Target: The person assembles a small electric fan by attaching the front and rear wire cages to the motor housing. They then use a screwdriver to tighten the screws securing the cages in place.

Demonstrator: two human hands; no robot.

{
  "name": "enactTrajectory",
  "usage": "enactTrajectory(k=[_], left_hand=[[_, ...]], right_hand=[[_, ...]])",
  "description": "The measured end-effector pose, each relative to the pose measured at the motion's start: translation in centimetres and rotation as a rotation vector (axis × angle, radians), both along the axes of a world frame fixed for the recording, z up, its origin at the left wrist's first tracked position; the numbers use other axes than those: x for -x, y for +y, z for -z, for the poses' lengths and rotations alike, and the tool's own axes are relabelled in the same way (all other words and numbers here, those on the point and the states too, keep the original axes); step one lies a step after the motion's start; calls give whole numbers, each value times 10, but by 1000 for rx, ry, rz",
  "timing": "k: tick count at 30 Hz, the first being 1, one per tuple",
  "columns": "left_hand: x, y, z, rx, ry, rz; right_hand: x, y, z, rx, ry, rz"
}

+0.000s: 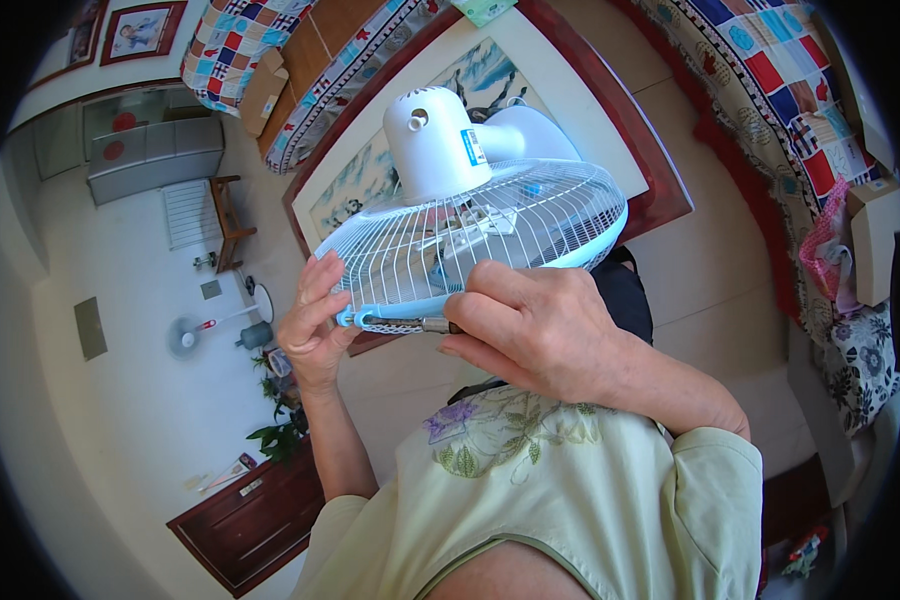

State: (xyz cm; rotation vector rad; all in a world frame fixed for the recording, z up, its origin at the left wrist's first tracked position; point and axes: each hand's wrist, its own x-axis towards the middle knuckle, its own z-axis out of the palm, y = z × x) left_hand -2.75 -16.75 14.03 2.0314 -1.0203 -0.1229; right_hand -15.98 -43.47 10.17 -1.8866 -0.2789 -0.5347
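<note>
A white electric fan [427, 150] rests with its base on a low table, its wire guard [390, 262] tipped toward me. A light-blue ring [412, 307] runs around the guard's rim. My left hand [313, 322] steadies the rim at its left end, fingers on the wires and thumb below. In my right hand [540, 326] is a screwdriver [436, 325], its handle mostly hidden in my fist. The shaft points left along the ring, and its tip meets a small blue clamp lug [351, 316] beside my left thumb. A screw there is too small to make out clearly.
The low table [660, 191] has a dark red border and a painted panel. Seats with patchwork covers [765, 45] stand on both sides. Cardboard boxes [874, 232] lie at the right. Off to the left are a second fan [187, 337], potted plants [277, 435] and a wooden stool [229, 225].
</note>
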Motion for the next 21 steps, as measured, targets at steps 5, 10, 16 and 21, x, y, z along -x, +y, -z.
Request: enactTrajectory(k=[5, 10, 16, 21], left_hand=[[-2, 3, -1, -6, 7, 12], [-3, 4, -1, -12, 18, -2], [-2, 5, -1, -2, 42, -26], [-1, 6, -1, 5, 54, -41]], right_hand=[[0, 2, -1, -14, -42, 30], [-2, 4, -1, -12, -17, 13], [0, 3, -4, -27, 30, -8], [-3, -2, -3, -3, -59, -13]])
